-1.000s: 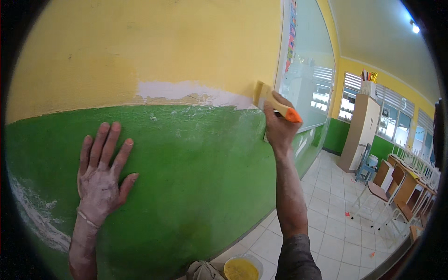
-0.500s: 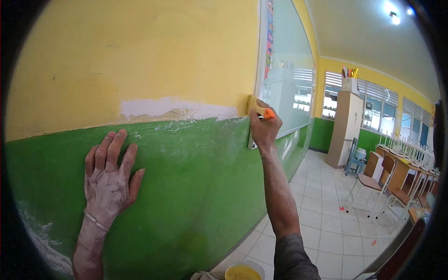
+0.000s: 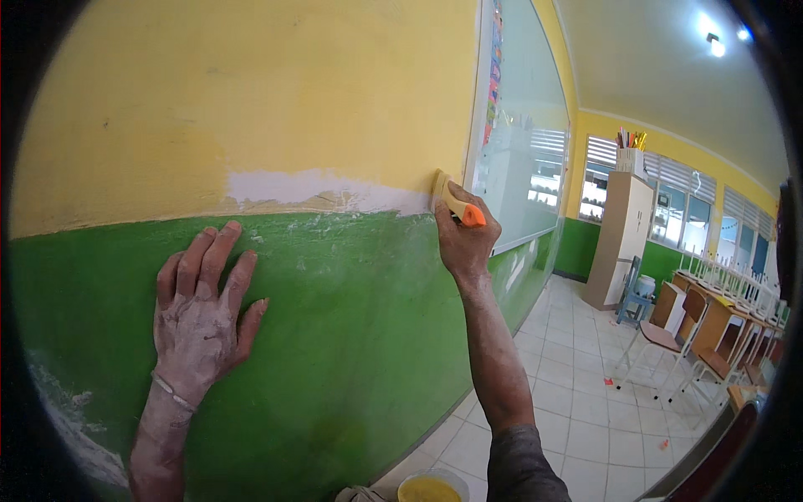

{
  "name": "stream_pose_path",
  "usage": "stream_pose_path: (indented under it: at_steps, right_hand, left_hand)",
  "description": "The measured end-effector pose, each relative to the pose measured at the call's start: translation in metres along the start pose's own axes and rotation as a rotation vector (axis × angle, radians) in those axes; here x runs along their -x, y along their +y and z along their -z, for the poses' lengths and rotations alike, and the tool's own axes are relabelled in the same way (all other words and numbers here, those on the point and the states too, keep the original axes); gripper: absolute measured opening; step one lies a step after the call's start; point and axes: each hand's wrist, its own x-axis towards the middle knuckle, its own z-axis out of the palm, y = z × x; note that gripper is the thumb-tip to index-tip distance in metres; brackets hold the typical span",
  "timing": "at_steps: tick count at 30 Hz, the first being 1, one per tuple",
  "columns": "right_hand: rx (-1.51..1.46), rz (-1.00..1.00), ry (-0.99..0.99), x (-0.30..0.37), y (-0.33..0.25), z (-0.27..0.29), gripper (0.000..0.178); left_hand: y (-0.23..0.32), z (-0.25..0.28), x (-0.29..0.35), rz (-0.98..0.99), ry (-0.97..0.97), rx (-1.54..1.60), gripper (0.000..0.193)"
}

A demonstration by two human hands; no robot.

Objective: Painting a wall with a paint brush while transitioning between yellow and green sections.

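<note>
My right hand [image 3: 466,233] grips a paintbrush [image 3: 456,201] with a pale yellow handle and an orange end. Its bristle end meets the wall at the right end of a whitish patch [image 3: 288,187], along the border between the yellow upper wall [image 3: 251,92] and the green lower wall [image 3: 335,335]. Below the patch's left part, my left hand [image 3: 199,309] rests on the green paint, fingers spread, with nothing in it. Pale dust coats that hand and forearm, and a thin band circles the wrist.
A whiteboard [image 3: 523,109] hangs right of the brush. Yellow paint fills a bucket [image 3: 431,487] on the tiled floor [image 3: 577,376] at the bottom. Further right stand a tall cabinet [image 3: 619,238], a blue chair [image 3: 633,297] and several chairs [image 3: 661,335] by desks.
The paintbrush in my right hand has shifted left, away from the whiteboard's frame onto the whitish patch's end. My left hand stays on the wall; the view has turned slightly.
</note>
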Motion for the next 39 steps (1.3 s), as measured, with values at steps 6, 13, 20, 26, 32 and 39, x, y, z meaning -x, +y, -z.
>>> stream_pose_path:
  at_steps: [6,13,20,26,32,39]
  right_hand:
    - [-0.104,-0.044,0.023,0.001,-0.015,0.007,0.031]
    - [-0.172,-0.144,0.126,-0.007,-0.005,0.025,0.029]
    - [-0.073,-0.156,0.062,-0.009,0.019,0.013,0.03]
    - [-0.094,-0.169,0.033,0.0,0.015,0.008,0.029]
    - [-0.072,-0.108,0.014,0.001,-0.002,-0.001,0.031]
    - [-0.318,-0.091,0.16,-0.012,-0.017,0.034,0.025]
  left_hand:
    - [-0.001,0.0,0.0,0.003,-0.005,-0.009,0.055]
    - [0.0,0.001,0.0,0.003,0.008,0.008,0.055]
    - [-0.001,0.005,0.001,0.021,-0.004,0.008,0.055]
    - [0.001,-0.003,-0.001,0.017,0.001,0.023,0.054]
    - [-0.003,0.0,0.001,0.015,-0.029,0.055,0.059]
    - [0.0,-0.002,0.0,0.016,0.008,0.015,0.052]
